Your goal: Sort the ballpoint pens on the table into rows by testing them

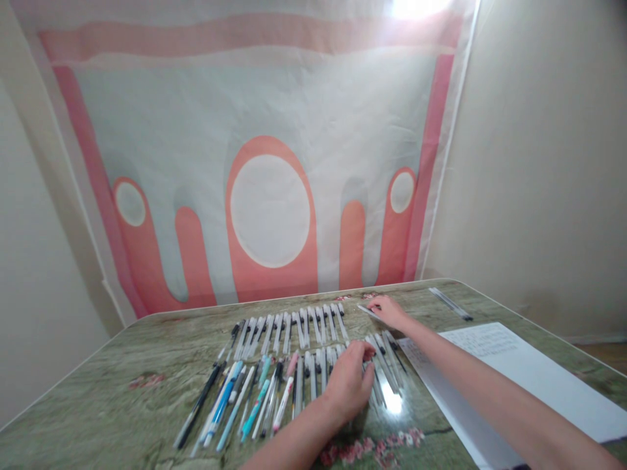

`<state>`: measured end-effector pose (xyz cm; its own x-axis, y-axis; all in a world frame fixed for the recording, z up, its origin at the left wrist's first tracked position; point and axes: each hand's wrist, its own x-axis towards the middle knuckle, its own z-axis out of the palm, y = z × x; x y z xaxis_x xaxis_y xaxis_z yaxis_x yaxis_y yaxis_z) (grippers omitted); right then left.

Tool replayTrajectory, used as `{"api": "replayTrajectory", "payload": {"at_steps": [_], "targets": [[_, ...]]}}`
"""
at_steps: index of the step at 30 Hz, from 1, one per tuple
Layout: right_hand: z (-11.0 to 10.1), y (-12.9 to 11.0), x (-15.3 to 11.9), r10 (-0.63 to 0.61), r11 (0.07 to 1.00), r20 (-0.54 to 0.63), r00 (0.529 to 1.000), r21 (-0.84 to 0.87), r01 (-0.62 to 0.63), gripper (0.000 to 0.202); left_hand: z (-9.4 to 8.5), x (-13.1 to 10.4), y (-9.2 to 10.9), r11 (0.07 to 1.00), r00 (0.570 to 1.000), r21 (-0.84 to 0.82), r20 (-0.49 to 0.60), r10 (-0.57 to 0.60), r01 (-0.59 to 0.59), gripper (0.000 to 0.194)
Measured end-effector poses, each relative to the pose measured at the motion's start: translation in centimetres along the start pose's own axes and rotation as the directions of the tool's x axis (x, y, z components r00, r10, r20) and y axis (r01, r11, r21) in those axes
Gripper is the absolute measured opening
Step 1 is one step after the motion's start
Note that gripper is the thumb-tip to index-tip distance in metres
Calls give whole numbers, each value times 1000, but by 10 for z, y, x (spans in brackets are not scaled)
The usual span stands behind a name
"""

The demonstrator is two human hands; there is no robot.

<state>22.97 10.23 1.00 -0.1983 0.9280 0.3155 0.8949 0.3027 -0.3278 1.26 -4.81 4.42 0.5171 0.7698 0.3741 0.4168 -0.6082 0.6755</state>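
Note:
My right hand (389,312) reaches to the far side of the table, its fingers closed on a slim clear pen (367,311). Nearer to me, my left hand (350,378) is over the front row of clear pens (313,375), fingers curved and thumb apart. Part of that row is hidden beneath it. Just right of it lie more clear pens with dark parts (386,362). Behind is a back row of clear, white-capped pens (279,331), side by side. Coloured pens, including a blue pen (221,408) and a teal pen (255,411), make up the front left.
White paper sheets (529,385) with some writing lie on the right, under my right forearm. Two slim clear pens (448,303) lie at the far right. The green marbled table (98,398) has pink flower prints. A patterned cloth (328,98) hangs behind it.

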Motion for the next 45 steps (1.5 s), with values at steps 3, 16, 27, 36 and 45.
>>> {"api": "replayTrajectory", "payload": {"at_steps": [3,16,27,36,45], "targets": [[-1,5,0,12,1000,18,1000,7,-12,23,1,0,-1,1000,1000,9,-4,1,-1,24],[-11,15,-15,19,999,12,1000,-31,-19,21,0,-1,1,1000,1000,-15,-8,-5,5,23],[-15,0,6,130,988,126,983,-97,-118,17,-2,4,-9,997,996,-69,-85,-34,29,22],[-20,-18,21,191,979,268,944,-126,-162,14,-1,4,-11,996,994,-87,-99,-39,31,21],[-56,-59,10,87,991,168,982,84,-103,20,2,17,-23,868,955,-448,-90,-283,216,23]]}}
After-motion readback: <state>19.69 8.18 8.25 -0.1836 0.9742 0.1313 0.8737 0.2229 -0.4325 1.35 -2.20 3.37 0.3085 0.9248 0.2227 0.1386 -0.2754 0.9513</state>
